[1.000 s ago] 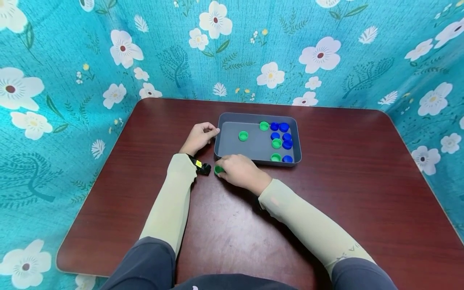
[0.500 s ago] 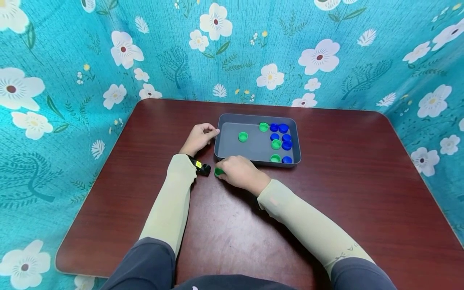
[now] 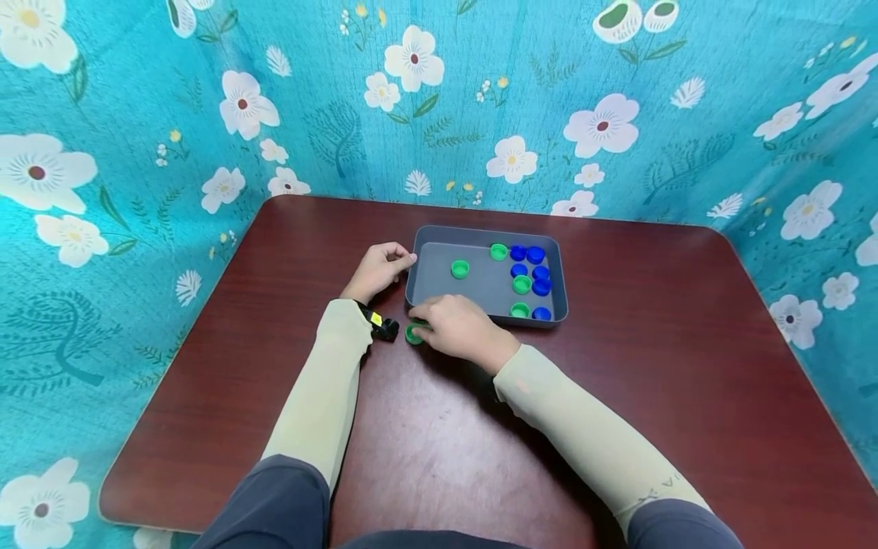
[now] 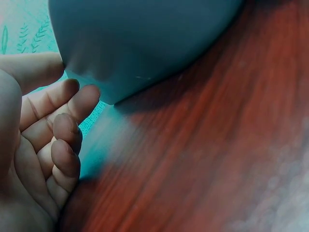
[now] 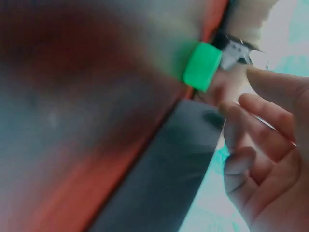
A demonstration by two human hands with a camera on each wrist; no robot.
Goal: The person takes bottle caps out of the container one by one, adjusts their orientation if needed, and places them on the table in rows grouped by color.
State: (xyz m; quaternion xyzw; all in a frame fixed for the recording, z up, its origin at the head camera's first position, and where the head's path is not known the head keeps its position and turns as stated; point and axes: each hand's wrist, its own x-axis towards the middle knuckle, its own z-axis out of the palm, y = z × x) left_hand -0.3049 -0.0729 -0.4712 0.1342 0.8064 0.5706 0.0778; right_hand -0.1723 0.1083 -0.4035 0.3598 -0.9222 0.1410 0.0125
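Note:
At the left end of a grey rectangular tray (image 3: 480, 286), my left hand (image 3: 377, 268) pinches the rim. In the left wrist view the thumb of this hand (image 4: 36, 130) meets the edge of the tray wall (image 4: 145, 43), the other fingers bent below it. A green bottle cap (image 3: 414, 333) lies on the table just outside the tray's front left corner. My right hand (image 3: 459, 324) is beside this cap, palm down. From the right wrist, the green cap (image 5: 203, 66) shows apart from the fingertips, and the right hand (image 5: 270, 145) holds nothing.
Inside the tray, a green cap (image 3: 460, 269) lies left of centre. Several blue caps (image 3: 541, 287) and a few green caps (image 3: 521, 284) gather toward its right end. The dark red table (image 3: 652, 328) stands against a floral curtain (image 3: 439, 99).
The right fingers have come off the green cap, which they held earlier and which now lies on the table. The left hand stays at the tray's rim. The head view has tilted slightly up.

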